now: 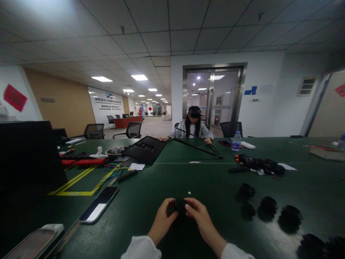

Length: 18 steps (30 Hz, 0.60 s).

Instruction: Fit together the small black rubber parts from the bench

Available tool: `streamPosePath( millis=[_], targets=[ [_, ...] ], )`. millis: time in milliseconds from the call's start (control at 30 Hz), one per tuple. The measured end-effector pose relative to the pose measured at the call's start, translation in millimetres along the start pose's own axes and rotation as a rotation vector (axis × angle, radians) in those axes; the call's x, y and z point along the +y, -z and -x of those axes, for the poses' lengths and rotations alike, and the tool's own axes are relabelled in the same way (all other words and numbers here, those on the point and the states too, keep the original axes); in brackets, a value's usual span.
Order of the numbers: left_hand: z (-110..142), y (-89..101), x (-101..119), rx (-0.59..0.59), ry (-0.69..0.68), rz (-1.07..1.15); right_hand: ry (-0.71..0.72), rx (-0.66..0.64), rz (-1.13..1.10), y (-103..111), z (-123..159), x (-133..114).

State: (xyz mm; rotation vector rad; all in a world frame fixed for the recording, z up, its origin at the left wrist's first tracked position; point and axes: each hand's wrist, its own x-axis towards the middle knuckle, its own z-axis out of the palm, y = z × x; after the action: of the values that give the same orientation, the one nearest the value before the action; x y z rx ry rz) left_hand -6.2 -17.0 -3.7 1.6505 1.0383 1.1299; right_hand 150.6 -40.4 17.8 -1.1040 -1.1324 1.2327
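The handled part (180, 205) is black, the tabletop (159, 181) green (its stripes (86, 193) yellow).

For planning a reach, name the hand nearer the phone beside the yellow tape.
Left. The left hand is right of the phone; the right hand lies farther right.

The left hand (165, 212) and right hand (199, 213) cover the sides of a small black piece (180, 205), its details too dark to tell. The bottom edge cuts off the white sleeves (141, 248) and nearer phone (36, 244). Smaller lettering on the sign (108, 103) is unreadable. The counter (161, 183) hides the co-worker (182, 125) below the chest.
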Motion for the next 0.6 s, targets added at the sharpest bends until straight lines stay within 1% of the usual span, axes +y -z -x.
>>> streamPosePath(
  millis=[167,267,367,600],
  targets=[
    [0.3,0.1,1.8,-0.009,-0.018,-0.007,0.004,-0.018,0.005,2.0,-0.5,2.4],
    [-0.1,-0.1,2.2,0.006,-0.007,-0.008,0.019,-0.027,0.012,2.5,-1.2,4.7],
    [-0.7,0.0,0.7,0.013,0.009,-0.013,0.0,-0.019,0.025,1.8,-0.4,2.6],
    [-1.5,0.8,-3.5,0.003,-0.031,-0.041,-0.026,-0.008,0.03,0.5,1.9,-2.5]
  ],
)
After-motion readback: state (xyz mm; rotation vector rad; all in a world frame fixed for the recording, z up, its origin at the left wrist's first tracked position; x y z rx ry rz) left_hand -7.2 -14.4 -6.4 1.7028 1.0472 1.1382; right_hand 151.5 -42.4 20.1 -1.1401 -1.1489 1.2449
